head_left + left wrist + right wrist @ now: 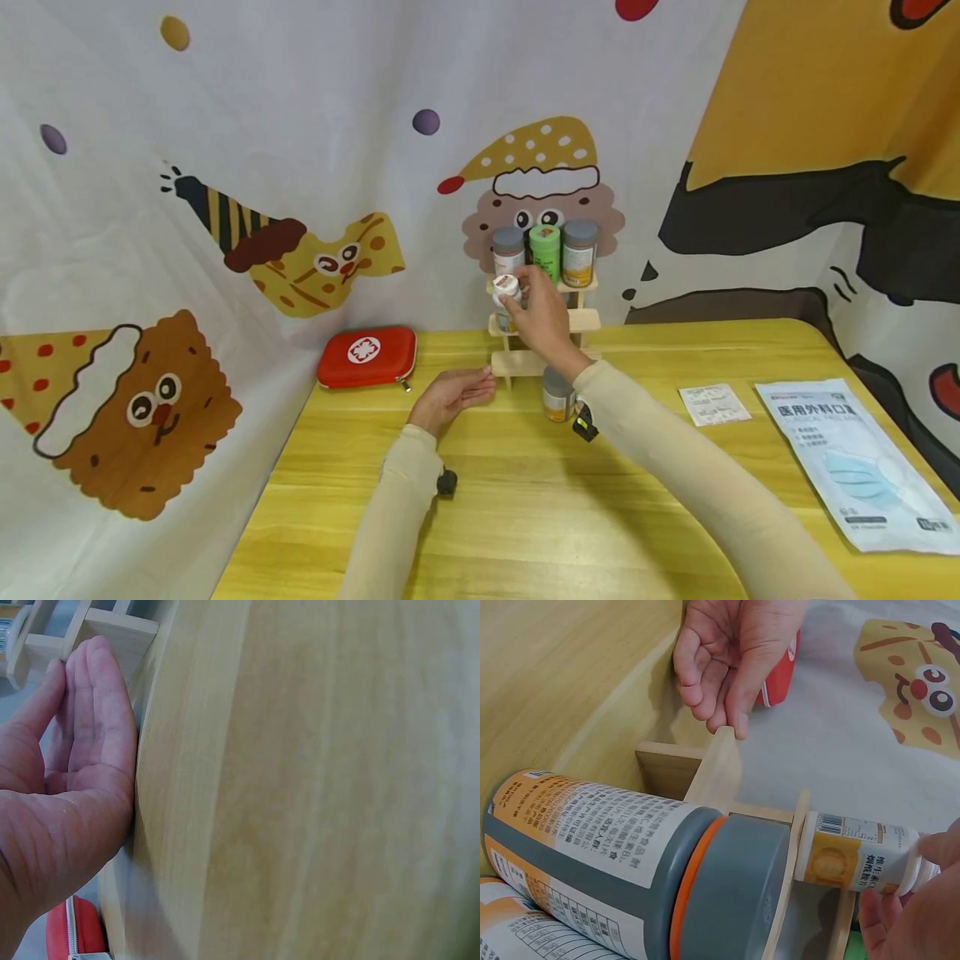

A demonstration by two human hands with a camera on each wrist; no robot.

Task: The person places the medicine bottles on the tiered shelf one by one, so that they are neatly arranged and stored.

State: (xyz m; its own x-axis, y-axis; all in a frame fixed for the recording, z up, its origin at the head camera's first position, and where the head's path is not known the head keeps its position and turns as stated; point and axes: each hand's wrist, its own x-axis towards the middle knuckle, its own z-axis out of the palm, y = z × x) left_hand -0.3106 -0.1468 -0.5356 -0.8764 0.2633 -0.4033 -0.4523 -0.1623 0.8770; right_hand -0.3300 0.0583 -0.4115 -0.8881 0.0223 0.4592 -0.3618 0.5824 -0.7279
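Note:
A stepped wooden rack (517,363) stands on the table near the backdrop. On its middle step is a small white bottle (847,851) with a yellow label, its base right at the board. My right hand (542,312) pinches this bottle near its cap, thumb on one side and fingers on the other. My left hand (453,395) holds nothing; its fingers are nearly straight, and the fingertips (97,646) touch the left end of the lowest step. Two grey-lidded bottles (508,247) (580,254) flank a green bottle (545,250) on the top step.
Before the rack stands a large grey-lidded bottle (558,396), with another labelled bottle (525,930) close beside it. A red zip case (367,357) lies at the back left. On the right are a small white packet (715,404) and a face mask pack (855,467).

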